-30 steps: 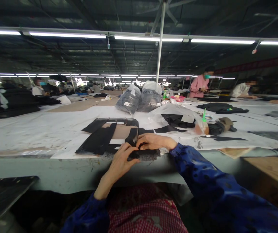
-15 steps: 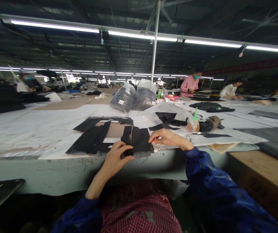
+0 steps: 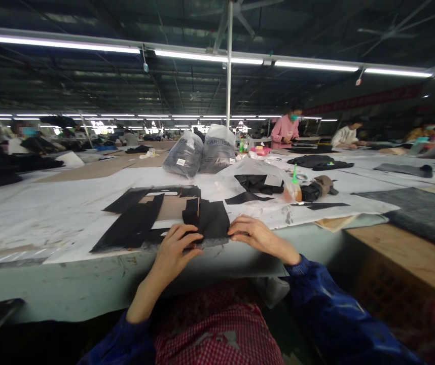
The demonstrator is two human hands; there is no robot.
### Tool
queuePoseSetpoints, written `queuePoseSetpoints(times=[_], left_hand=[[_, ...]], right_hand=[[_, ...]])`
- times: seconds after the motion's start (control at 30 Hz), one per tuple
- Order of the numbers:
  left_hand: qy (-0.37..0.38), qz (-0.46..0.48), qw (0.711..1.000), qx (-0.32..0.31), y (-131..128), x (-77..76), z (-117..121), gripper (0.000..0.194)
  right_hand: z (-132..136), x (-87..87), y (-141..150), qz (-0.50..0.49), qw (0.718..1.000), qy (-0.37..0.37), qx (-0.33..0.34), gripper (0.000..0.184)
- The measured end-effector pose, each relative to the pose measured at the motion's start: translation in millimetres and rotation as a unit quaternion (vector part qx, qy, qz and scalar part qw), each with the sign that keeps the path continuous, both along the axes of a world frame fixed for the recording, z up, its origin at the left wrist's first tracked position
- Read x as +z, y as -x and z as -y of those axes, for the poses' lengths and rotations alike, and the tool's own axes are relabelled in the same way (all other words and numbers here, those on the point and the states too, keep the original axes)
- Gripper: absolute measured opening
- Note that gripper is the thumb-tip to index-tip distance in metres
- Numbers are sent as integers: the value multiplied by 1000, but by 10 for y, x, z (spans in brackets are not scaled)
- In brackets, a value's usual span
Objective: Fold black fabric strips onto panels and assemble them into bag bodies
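Probably light and limp, the black fabric piece (image 3: 214, 220) lies at the frame's lower centre, on the desk (image 3: 99, 284), best held by its corners. The right hand (image 3: 253, 233) pinches its right edge; the left hand (image 3: 175, 248) curls over its near-left corner, hiding whether it grips.

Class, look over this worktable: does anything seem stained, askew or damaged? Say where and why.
Yes: dark smudges mark the white sheet covering the table, left of the flat black fabric-like pieces; they look odd against its pale surface.
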State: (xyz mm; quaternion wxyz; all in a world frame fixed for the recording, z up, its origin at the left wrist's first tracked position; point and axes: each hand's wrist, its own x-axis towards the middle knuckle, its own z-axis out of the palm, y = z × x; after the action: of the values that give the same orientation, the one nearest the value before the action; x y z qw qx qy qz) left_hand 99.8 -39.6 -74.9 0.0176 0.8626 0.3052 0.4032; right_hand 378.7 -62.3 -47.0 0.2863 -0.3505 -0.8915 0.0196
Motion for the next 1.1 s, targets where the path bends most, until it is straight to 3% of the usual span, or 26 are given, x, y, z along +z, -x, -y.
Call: queuePoseSetpoints(times=[0.13, 0.23, 0.3, 0.5, 0.57, 0.63, 0.7, 0.73, 0.77, 0.83, 0.93, 1.03, 1.1], left_hand=[[-42, -53, 998, -9, -250, 83, -132, 12], [-24, -105, 994, -12, -393, 132, -180, 17], [-8, -122, 992, -5, -432, 141, -166, 20], [40, -102, 994, -9, -398, 155, -105, 20], [95, -21, 995, -37, -350, 186, -106, 21], [152, 160, 974, -55, -299, 233, -102, 22], [176, 364, 912, -67, -276, 278, -81, 22], [176, 430, 883, -68, -285, 293, -61, 21], [173, 455, 871, -65, -309, 300, -34, 19], [154, 382, 910, -39, -397, 289, 40, 15], [40, 161, 986, 15, -548, 260, 184, 8], [-76, 114, 989, 59, -613, 289, 317, 11], [-69, 149, 983, 78, -634, 322, 354, 10]], right_hand=[[-151, 46, -151, -7, 999, 10, -50, 17], [-180, 63, -326, -63, 989, 83, -101, 16], [-139, 69, -385, -89, 985, 87, -116, 18], [-80, 130, -216, 11, 1000, 12, -23, 16], [-126, 138, -161, 33, 999, 9, -14, 18], [-175, 127, -145, 29, 999, 21, -7, 20], [-212, 106, -157, -4, 998, 57, 1, 18], [-224, 95, -166, -20, 997, 80, 5, 17], [-233, 86, -176, -33, 994, 101, 8, 15], [-246, 76, -190, -42, 992, 123, 7, 12], [-258, 73, -197, -45, 992, 115, -16, 11], [-263, 68, -188, -53, 991, 116, -40, 13], [-264, 61, -172, -55, 989, 124, -52, 15]])
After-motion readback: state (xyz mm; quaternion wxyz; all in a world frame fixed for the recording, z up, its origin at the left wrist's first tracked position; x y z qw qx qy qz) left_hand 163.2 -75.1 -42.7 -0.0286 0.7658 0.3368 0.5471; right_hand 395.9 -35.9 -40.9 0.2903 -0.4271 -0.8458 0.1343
